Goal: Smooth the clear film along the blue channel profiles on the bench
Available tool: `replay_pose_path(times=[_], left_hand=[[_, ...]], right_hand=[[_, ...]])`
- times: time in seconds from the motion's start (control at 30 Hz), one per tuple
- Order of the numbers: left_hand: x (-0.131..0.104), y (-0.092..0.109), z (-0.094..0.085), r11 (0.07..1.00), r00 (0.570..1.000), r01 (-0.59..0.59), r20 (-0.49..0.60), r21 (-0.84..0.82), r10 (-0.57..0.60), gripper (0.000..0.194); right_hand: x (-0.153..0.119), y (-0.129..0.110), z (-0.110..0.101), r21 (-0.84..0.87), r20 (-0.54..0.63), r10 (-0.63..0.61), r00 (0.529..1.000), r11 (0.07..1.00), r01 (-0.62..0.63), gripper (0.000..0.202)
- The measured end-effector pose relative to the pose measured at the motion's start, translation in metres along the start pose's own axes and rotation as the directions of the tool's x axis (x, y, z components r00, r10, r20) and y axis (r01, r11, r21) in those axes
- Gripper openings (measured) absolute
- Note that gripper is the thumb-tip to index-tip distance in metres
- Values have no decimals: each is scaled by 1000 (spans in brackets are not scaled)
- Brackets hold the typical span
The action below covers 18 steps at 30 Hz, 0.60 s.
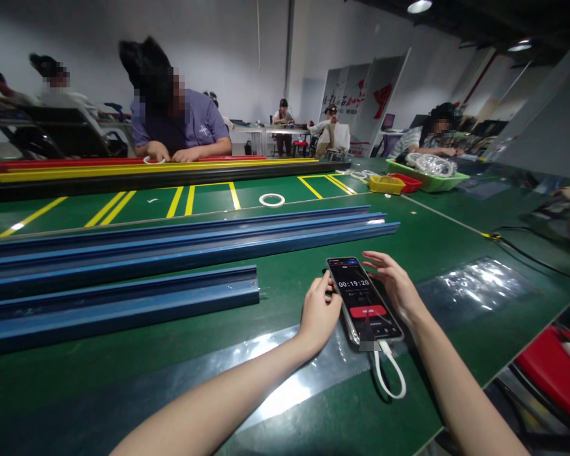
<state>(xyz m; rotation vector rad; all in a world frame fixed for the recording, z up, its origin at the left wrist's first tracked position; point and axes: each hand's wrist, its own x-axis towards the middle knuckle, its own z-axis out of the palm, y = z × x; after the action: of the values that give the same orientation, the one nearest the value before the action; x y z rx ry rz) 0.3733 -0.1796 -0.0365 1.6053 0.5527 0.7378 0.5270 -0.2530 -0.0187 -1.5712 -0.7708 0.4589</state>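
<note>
A smartphone (367, 297) in a clear case shows a timer reading 00:19:20 and a red button. A white cable (403, 380) loops from its lower end. My left hand (319, 311) has its fingers bent against the phone's left edge, holding it there. On the other side, my right hand (395, 284) is open, its fingers stretched out beside the phone's upper right edge. Under and around the phone lies a clear plastic sheet (275, 367). Blue rails (118, 311) lie to the left of my left hand.
Across the green table (313, 237), a person in a purple shirt (204, 123) handles a white ring. Another white ring (272, 200) lies mid-table. Yellow, red and green bins (439, 183) stand at the far right. A black cable (541, 258) and red chair (555, 370) are at right.
</note>
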Motion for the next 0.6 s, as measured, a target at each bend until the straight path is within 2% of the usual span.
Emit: replay_pose_path(times=[0.13,0.2,0.27,0.37,0.43,0.53,0.6], left_hand=[[0,-1,1,999,1000,-19,2,43,19,44],[0,-3,2,998,1000,-25,3,52,25,45],[0,-5,3,997,999,-33,4,64,33,45],[0,-8,3,994,998,-59,10,96,58,42],[0,-9,3,991,998,-66,13,114,65,41],[1,-10,3,990,998,-66,14,126,65,40],[1,-10,2,989,997,-72,17,129,71,39]], right_hand=[[-17,1,-10,40,-94,29,995,999,-26,29],[-35,0,-13,78,-161,73,984,995,-61,25],[-56,-2,-12,47,-173,84,981,996,-77,26],[-89,-7,-2,-184,-138,36,990,981,-61,33],[-105,-12,9,-340,-159,-1,987,939,-53,46],[-120,-19,26,-612,-219,-68,973,786,-83,72],[-123,-22,36,-729,-207,-155,966,683,-47,80]])
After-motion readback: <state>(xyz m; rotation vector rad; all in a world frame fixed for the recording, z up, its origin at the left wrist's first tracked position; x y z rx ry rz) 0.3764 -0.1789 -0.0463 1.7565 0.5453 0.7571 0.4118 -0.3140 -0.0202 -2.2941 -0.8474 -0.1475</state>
